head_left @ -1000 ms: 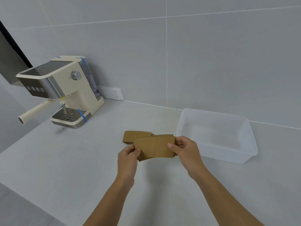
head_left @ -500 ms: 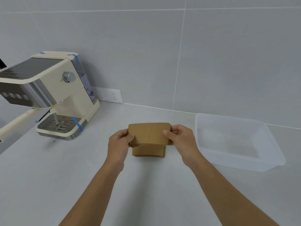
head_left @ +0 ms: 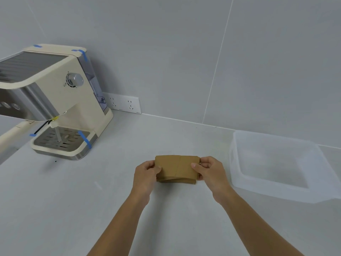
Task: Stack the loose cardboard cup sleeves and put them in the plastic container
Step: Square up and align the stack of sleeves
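Note:
A stack of brown cardboard cup sleeves (head_left: 177,168) lies flat on the pale counter in the middle of the head view. My left hand (head_left: 145,174) grips its left end and my right hand (head_left: 210,169) grips its right end, thumbs on top. The sleeves' edges line up closely, with the lower ones fanning out slightly at the front. The clear plastic container (head_left: 239,180) stands to the right of my right hand, with nothing inside it.
A cream espresso machine (head_left: 60,100) with blue tape strips stands at the back left, its drip tray facing the sleeves. A white wall socket (head_left: 125,105) sits at the foot of the grey tiled wall behind.
The sleeves held in both hands have come down onto the ones lying on the counter, forming one pile. My view has shifted closer and to the left.

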Demonstrator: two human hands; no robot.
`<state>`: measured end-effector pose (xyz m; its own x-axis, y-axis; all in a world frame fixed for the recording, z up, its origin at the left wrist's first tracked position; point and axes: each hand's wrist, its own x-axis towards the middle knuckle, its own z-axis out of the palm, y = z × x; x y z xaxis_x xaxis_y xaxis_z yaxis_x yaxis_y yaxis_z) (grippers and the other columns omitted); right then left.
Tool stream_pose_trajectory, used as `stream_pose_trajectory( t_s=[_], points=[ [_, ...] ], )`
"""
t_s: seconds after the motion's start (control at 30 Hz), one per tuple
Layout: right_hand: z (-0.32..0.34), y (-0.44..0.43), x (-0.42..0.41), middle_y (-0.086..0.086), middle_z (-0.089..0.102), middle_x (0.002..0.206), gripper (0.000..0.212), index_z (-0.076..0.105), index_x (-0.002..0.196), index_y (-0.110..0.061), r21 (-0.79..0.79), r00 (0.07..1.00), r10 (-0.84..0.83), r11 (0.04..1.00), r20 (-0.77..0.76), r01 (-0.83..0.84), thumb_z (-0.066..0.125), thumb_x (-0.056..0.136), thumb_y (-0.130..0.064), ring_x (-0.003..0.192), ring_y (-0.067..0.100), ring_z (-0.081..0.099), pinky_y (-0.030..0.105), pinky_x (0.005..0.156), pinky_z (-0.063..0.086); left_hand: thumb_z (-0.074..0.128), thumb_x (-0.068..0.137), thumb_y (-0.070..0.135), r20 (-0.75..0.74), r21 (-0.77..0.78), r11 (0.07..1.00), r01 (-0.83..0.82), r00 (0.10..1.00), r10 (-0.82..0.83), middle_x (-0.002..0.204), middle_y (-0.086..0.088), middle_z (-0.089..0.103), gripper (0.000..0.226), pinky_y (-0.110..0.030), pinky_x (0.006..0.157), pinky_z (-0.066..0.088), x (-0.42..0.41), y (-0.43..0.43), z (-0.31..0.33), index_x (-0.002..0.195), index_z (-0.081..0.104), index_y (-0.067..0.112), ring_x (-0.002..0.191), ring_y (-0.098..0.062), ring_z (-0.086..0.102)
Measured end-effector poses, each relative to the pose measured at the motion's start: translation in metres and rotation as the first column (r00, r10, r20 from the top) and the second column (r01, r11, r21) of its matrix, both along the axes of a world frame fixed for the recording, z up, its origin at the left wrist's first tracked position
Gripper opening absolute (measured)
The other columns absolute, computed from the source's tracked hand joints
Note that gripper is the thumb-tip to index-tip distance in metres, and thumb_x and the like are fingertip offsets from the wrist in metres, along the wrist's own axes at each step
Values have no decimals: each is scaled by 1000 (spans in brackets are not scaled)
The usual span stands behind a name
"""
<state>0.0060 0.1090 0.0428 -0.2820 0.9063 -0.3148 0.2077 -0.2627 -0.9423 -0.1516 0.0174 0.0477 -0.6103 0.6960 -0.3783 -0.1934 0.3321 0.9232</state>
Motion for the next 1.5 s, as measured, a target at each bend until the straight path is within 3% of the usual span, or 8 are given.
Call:
stream_pose_trajectory(
  t_s=[0.3,0.53,0.73,0.9,1.1,1.3,1.4,1.5],
  points=[
    [-21,4,-8,12,66,98,18,60,95,-9,-60,991,51,997,127,-43,68,79,-15,92,26,64,44,82,56,55,87,6,-80,-90,995,38,996,-45,94,2,63,19,-25,72,42,-9,3,-21,102,64,14,86,-14,57],
    [-18,15,-9,0,51,97,43,47,101,-13,-163,954,123,983,274,-80,72,75,-35,92,20,52,31,76,42,65,83,18,-65,-217,968,127,987,-144,98,-5,61,22,-24,70,41,-24,12,-20,100,61,4,86,-18,55],
    [-12,25,-17,-1,41,69,47,34,63,-17,-276,937,222,950,268,-147,79,68,-29,62,12,40,24,53,30,82,66,19,91,-314,924,219,975,-201,113,-13,62,57,-33,86,47,-35,28,-12,110,55,-4,102,-25,58],
    [-15,22,-17,2,65,78,31,65,85,-1,-259,954,238,948,185,-186,80,67,-21,68,10,59,13,46,43,83,64,11,97,-370,892,261,965,-243,112,-7,50,56,-34,87,39,-25,35,-14,102,43,5,105,-24,47],
    [-20,11,-5,9,72,99,32,68,93,-4,-239,975,222,946,-14,-219,80,65,-13,90,17,68,18,66,52,80,60,-3,275,-201,928,314,927,-254,127,-15,57,68,-46,104,40,-22,26,-22,121,51,1,117,-32,52],
    [-24,1,3,8,59,114,39,61,106,-12,-81,986,157,984,-64,-162,76,71,-12,101,24,60,26,76,50,76,67,-5,137,73,977,200,968,-209,113,-3,58,57,-28,78,52,-1,9,-28,106,45,23,101,-16,58],
    [-25,-5,4,2,52,115,35,61,101,-21,59,989,135,990,-67,-131,75,71,-8,108,21,55,35,89,49,73,70,-7,23,204,961,189,980,-198,109,-2,59,57,-22,76,50,7,1,-31,104,43,28,98,-14,59],
    [-27,-16,5,-3,60,105,42,59,102,-26,138,971,162,981,-177,-139,72,72,-1,102,14,57,29,85,49,73,70,-7,-52,255,950,182,983,-174,106,-2,59,60,-19,74,51,10,-5,-33,105,42,31,97,-12,59]
  ],
)
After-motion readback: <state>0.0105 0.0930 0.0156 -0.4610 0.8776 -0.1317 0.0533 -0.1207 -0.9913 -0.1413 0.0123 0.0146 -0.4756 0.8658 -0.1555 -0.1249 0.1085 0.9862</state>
